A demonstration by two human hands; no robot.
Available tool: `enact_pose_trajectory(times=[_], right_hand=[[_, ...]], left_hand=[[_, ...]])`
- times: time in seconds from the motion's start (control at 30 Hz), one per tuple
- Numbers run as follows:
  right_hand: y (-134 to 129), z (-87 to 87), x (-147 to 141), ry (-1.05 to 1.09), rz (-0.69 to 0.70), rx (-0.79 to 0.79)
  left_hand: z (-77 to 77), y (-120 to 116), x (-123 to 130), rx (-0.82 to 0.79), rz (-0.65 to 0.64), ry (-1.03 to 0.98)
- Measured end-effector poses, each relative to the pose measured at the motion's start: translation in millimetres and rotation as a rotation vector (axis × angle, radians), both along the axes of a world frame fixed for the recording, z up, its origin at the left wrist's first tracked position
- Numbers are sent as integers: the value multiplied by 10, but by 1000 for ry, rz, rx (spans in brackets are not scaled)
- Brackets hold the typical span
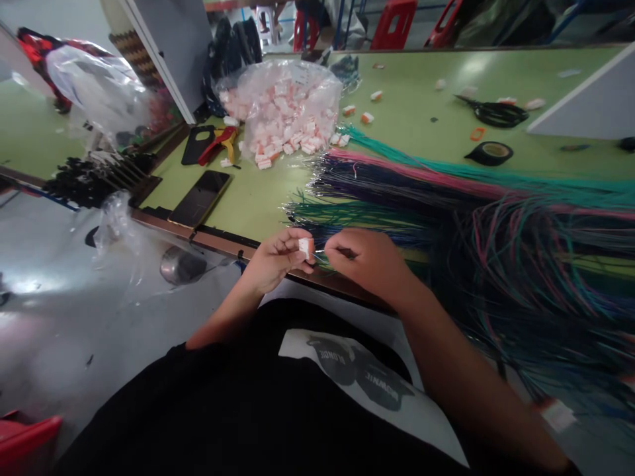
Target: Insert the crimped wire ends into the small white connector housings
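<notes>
The left hand (280, 259), bent inward at the counter (243, 211) edge, clamps the connector (306, 247) between thumb and fingers. Just right of it, the right hand (364, 261) is curled, knuckles up, near the wires (421, 192); its grip cannot be told.

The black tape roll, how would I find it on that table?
On the green table, go right from the big clear bag to the black scissors. Just below them in the picture lies the tape roll. It is a flat black ring, while the scissors have a pointed tip.
</notes>
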State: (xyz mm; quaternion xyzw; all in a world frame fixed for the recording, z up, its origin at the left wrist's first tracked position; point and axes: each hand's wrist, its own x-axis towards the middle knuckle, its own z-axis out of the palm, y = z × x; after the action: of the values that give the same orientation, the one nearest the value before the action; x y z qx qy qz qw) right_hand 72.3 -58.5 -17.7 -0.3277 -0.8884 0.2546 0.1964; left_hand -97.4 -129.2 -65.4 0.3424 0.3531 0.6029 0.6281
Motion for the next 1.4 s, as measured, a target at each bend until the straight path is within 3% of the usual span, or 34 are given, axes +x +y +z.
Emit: enact_pose_trajectory(times=[0.4,0.67,0.93,1.17,1.4], right_hand=[[-61,24,-84,-185,-80,26],[-112,0,-171,-262,-118,41],[8,-75,-61,-10,10,-95],[-27,-119,-106,-49,-28,-25],[13,-96,-71,-44,70,-30]], left_hand=[[-24,-2,12,13,14,43],[-21,-23,80,-10,106,141],[-48,-28,86,15,163,124],[-14,-33,131,-12,219,142],[5,-39,140,-47,219,180]])
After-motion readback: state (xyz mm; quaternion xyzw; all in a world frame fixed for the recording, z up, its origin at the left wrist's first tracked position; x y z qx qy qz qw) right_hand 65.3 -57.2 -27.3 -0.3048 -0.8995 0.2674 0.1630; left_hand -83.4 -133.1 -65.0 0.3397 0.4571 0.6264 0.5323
